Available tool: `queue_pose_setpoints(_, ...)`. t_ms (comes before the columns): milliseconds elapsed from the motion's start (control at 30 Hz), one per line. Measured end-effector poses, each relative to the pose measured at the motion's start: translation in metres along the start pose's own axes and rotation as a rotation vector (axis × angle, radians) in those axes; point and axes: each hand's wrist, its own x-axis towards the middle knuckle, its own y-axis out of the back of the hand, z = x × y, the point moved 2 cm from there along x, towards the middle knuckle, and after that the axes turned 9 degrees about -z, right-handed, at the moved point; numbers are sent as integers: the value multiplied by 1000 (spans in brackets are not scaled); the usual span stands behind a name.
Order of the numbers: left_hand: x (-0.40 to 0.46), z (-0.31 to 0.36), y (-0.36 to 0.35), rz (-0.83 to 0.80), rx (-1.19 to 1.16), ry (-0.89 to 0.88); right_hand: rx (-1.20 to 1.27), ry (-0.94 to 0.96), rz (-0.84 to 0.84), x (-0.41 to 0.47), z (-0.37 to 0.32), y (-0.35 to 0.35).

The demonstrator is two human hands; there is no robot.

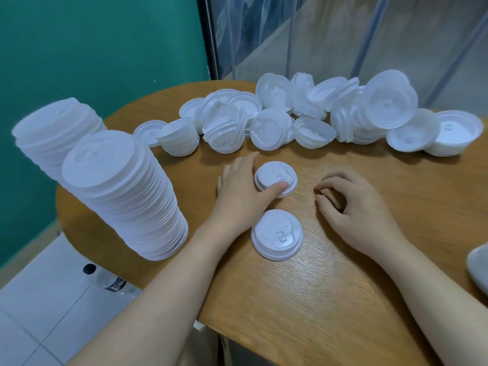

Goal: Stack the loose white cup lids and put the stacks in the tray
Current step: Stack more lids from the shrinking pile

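**While the left hand grips one lid, the right hand hovers empty**

While the left hand (241, 184) lies on the wooden worktop (369, 260), its thumb and fingers curl round a single white lid (274, 175) that sits dome-up near the middle of the surface; the thumb presses across the near edge of the lid's raised top, and the fingers reach past its far left side. A second lid (276, 235) lies flat and dome-up just in front of the first, close to the left wrist, with nothing touching it.

To the right, well apart from both lids, the right hand (351, 204) is held over bare wood with its fingers loosely curled downward, holding nothing.

Along the far edge of the worktop runs a long, untidy heap of loose lids (303, 114), some dome-up, some upside down, some tipped on edge and leaning on their neighbours; a few are nested in small clumps.

At the left side stand two tall stacks. The nearer stack (126, 196) leans toward the camera's left at its top; the farther stack (52, 130) stands just behind it, partly hidden.

A pale grey rim (479, 265) cuts into the right edge of the view; whether this is the tray cannot be told. Below the worktop's left edge, a clear bottle with a dark cap (105, 278) lies on the pale tiled floor (39, 299). Behind stands a green wall (92, 48).
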Motion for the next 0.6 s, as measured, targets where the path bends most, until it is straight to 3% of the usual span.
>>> queue_pose_setpoints(133,14,2,-7,25,76,-9,9,-3,12,0,1,0)
queue_pose_setpoints(433,-16,-1,11,72,-169,-98,2,-14,1,-1,1,-1)
queue_pose_setpoints(600,-59,-9,16,-41,-124,-203,9,-3,7,-1,1,-1)
